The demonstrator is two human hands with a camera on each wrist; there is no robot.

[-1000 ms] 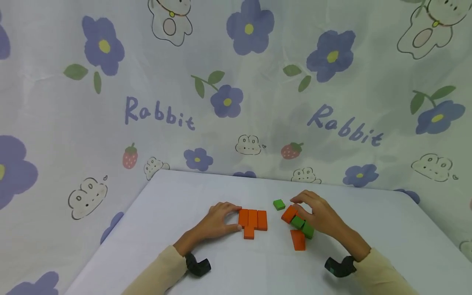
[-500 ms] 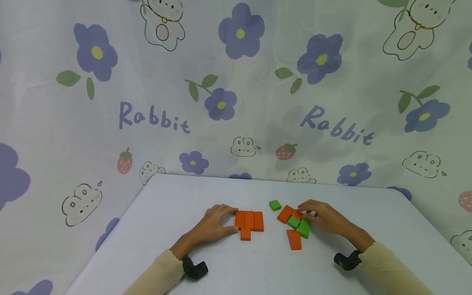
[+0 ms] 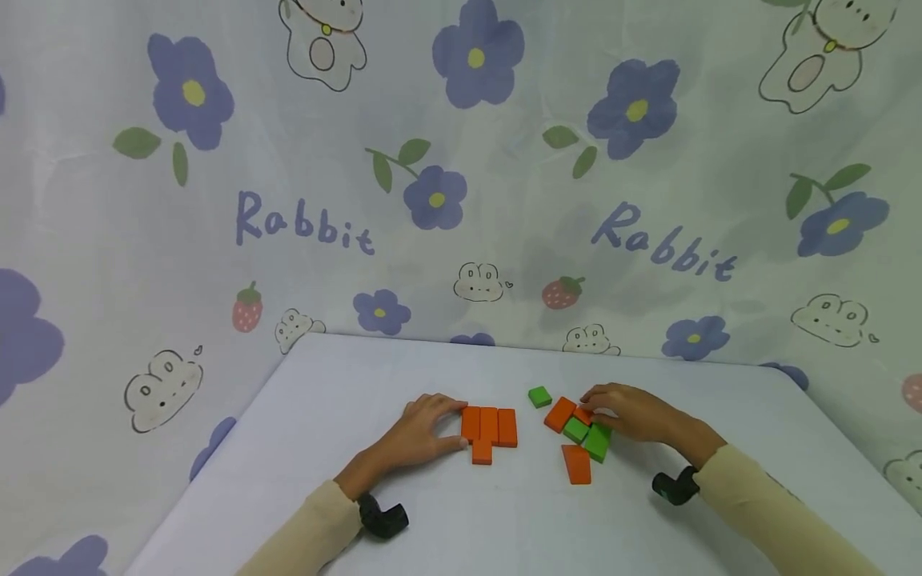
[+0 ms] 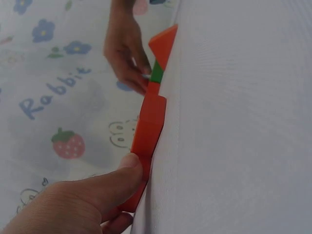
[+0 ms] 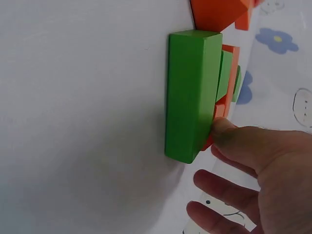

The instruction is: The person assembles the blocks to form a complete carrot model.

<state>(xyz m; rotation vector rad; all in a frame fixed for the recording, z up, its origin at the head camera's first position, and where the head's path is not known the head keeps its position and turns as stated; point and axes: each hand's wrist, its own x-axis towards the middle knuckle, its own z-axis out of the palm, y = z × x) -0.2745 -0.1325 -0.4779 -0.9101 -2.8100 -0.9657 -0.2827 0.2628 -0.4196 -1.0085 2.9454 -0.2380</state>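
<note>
In the head view my left hand [image 3: 425, 432] pinches the leftmost orange block [image 3: 471, 422] by its two ends, thumb near and index finger far. That block stands in a row with two more, and a small orange block [image 3: 482, 453] touches the row's near side. My right hand [image 3: 630, 410] pinches a small orange block [image 3: 583, 415] in a second cluster, its thumb showing against it in the right wrist view. Around that piece lie an orange block [image 3: 559, 415], a small green block [image 3: 575, 430] and a longer green block [image 5: 187, 97].
A slanted orange block [image 3: 576, 464] lies at the near side of the right cluster. Another small green block [image 3: 539, 397] sits apart, farther back. A white cloth covers the table [image 3: 432, 528], and a patterned curtain [image 3: 533, 192] hangs behind it.
My right hand has drawn back to the right from above the cluster, bringing the small orange block between its fingers into view. The left hand stays on its block. The head view has shifted slightly.
</note>
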